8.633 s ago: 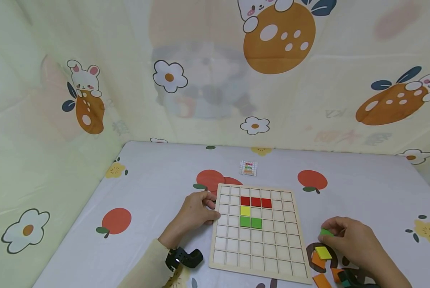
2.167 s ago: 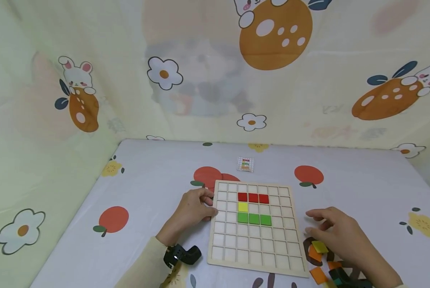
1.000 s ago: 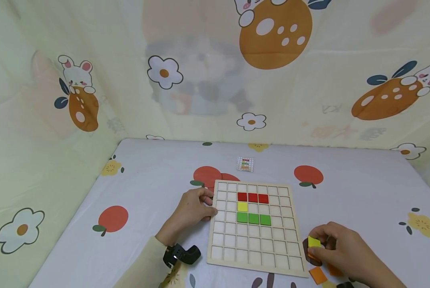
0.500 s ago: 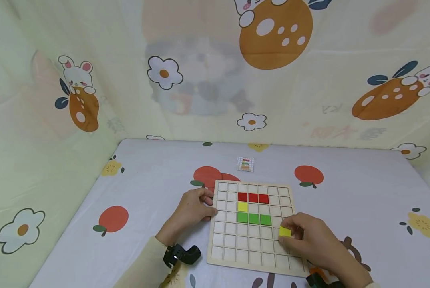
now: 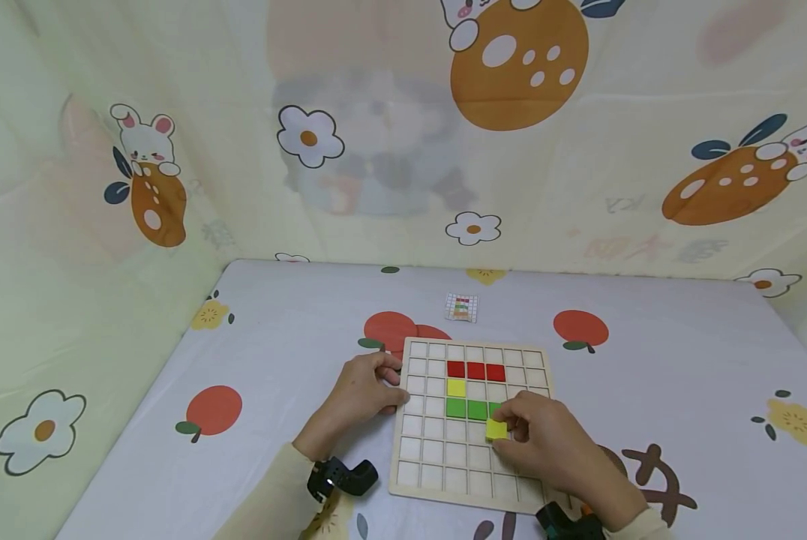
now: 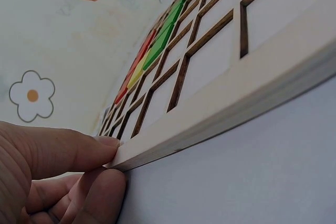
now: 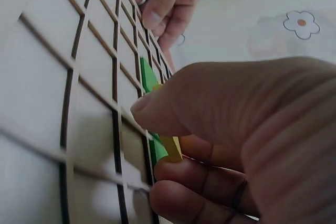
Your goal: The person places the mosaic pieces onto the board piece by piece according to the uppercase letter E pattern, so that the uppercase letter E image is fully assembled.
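A wooden grid board (image 5: 433, 453) lies on the table in the head view. It holds red tiles (image 5: 475, 370) in a row, one yellow square (image 5: 456, 388) below them and a row of green tiles (image 5: 456, 407). My left hand (image 5: 359, 390) grips the board's left edge; the left wrist view has its thumb (image 6: 79, 153) on the rim and curled fingers at the side. Between thumb and fingers, my right hand (image 5: 552, 442) pinches a yellow square tile (image 5: 496, 430) just in front of the rightmost green tile, which it partly covers. The right wrist view shows this tile tilted.
A small card with a coloured grid pattern (image 5: 461, 307) lies beyond the board. A sliver of an orange tile (image 5: 586, 510) shows beside my right wrist, and that arm hides the surroundings. A printed curtain (image 5: 390, 247) rises behind the table (image 5: 295, 300).
A third green tile has joined the green row. My right hand then picked up a yellow tile from the pile at right and carried it left over the board. The left hand stays put.
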The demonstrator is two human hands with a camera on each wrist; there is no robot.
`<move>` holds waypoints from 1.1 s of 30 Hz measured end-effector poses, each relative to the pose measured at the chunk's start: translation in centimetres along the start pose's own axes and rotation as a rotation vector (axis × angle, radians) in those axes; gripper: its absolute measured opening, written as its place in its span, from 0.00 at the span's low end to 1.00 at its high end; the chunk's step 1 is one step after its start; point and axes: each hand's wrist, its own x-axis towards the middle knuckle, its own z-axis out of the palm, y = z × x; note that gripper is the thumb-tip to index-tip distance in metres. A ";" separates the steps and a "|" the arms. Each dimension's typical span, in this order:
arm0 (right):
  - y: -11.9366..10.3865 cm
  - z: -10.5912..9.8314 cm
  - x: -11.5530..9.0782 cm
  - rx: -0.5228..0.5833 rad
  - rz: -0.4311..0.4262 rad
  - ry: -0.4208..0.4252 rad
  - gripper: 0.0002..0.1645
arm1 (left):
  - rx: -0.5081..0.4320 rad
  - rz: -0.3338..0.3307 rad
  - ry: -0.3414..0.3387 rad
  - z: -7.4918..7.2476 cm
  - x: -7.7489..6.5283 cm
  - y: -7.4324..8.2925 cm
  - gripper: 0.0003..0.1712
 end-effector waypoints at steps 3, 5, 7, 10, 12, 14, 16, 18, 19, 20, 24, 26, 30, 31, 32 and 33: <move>-0.5 0.3 0.3 0.001 -0.003 -0.001 0.14 | -0.003 -0.002 -0.002 0.0 0.0 0.1 0.24; -0.8 0.6 0.5 -0.004 0.002 -0.005 0.14 | -0.002 -0.002 -0.004 0.0 -0.1 0.1 0.24; -1.0 0.8 0.7 -0.011 0.000 -0.008 0.13 | -0.002 -0.003 -0.005 -0.1 0.0 0.1 0.24; -1.3 1.1 0.8 -0.023 -0.018 -0.008 0.13 | -0.003 -0.002 -0.007 -0.1 0.0 0.0 0.24; -1.5 1.2 1.0 -0.033 -0.036 -0.010 0.13 | -0.005 0.000 -0.008 -0.1 0.0 -0.1 0.24; -1.7 1.4 1.1 -0.037 -0.036 -0.015 0.12 | -0.007 0.003 -0.009 -0.1 0.0 -0.1 0.24; -2.0 1.5 1.2 -0.038 -0.025 -0.022 0.12 | -0.009 0.004 -0.010 -0.1 0.0 -0.2 0.24; -2.2 1.7 1.3 -0.033 -0.006 -0.028 0.11 | -0.011 0.005 -0.011 -0.1 0.0 -0.2 0.24; -2.3 1.8 1.4 -0.030 0.003 -0.029 0.11 | -0.012 0.004 -0.011 -0.1 0.1 -0.2 0.24; -2.4 1.9 1.4 -0.028 0.010 -0.031 0.12 | -0.013 0.004 -0.011 -0.1 0.1 -0.2 0.24; -2.7 2.3 1.6 -0.038 0.027 -0.028 0.12 | -0.014 0.002 -0.009 -0.1 0.0 -0.2 0.24; -2.8 2.4 1.7 -0.048 0.031 -0.026 0.13 | -0.012 0.002 -0.009 -0.1 0.0 -0.2 0.24; -3.0 2.7 1.9 -0.074 0.044 -0.023 0.12 | -0.009 0.004 -0.010 -0.1 0.1 -0.2 0.24; -3.0 2.7 1.9 -0.076 0.047 -0.024 0.12 | -0.007 0.005 -0.010 -0.1 0.1 -0.2 0.24; -3.0 2.8 1.9 -0.078 0.049 -0.024 0.12 | -0.007 0.006 -0.010 -0.1 0.1 -0.2 0.24; -3.0 2.8 2.0 -0.081 0.049 -0.024 0.12 | -0.007 0.007 -0.010 -0.1 0.1 -0.2 0.24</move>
